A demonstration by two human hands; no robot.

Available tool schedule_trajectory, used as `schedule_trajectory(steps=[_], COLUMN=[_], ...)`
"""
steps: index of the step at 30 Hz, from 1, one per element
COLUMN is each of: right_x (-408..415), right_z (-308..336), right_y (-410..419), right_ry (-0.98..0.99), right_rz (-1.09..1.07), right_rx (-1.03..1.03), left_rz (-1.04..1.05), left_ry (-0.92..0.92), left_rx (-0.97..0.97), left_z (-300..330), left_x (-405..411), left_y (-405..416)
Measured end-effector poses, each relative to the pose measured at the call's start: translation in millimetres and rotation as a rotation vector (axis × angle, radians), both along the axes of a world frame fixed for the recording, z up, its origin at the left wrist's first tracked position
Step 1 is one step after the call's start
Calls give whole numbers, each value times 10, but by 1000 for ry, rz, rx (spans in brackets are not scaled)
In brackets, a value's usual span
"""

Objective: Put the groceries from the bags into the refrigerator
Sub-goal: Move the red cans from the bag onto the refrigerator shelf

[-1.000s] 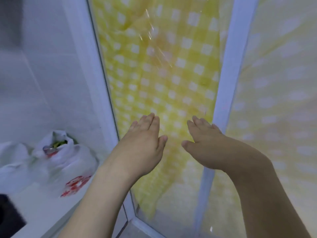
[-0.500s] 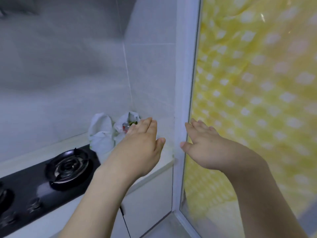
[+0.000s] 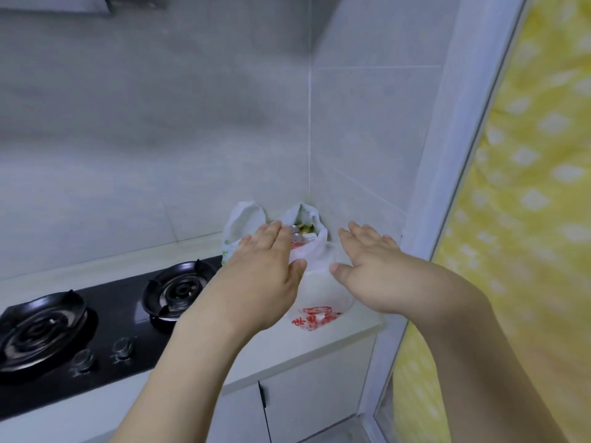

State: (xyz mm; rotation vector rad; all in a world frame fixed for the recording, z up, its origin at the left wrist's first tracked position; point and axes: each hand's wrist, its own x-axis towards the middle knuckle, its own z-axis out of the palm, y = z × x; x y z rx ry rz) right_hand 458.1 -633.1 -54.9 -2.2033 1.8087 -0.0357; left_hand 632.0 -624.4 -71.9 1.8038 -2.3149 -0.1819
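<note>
A white plastic grocery bag with red print (image 3: 315,284) stands in the corner of the countertop, its top open and showing packets and something green inside. A second white bag (image 3: 240,222) leans behind it to the left. My left hand (image 3: 262,276) reaches out flat with straight fingers over the bag's left side. My right hand (image 3: 371,266) is stretched out with spread fingers at the bag's right side. Neither hand holds anything. No refrigerator is in view.
A black two-burner gas stove (image 3: 96,318) fills the left part of the white countertop (image 3: 335,337). Grey tiled walls meet behind the bags. A white door frame (image 3: 447,161) with a yellow checked curtain (image 3: 527,219) behind glass stands at the right. White cabinet doors sit below.
The view has swung left from the curtained glass door to the counter corner. Both hands, still flat and empty, now frame the printed bag.
</note>
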Motion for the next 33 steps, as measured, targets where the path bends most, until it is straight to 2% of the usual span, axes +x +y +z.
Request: schedule_trajectory(steps=[11, 28, 33], right_x=[-85, 1013, 1025], right_z=[28, -260, -532], right_y=[-1171, -2815, -3178], right_ry=[-17, -72, -11], right_rz=[68, 87, 63], right_rx=[-45, 1, 55], left_rz=[37, 74, 55], left_ry=[-6, -18, 18], left_rx=[-31, 17, 56], left_z=[32, -192, -395], left_x=[-101, 1177, 1306], left_y=[-1028, -2505, -2912])
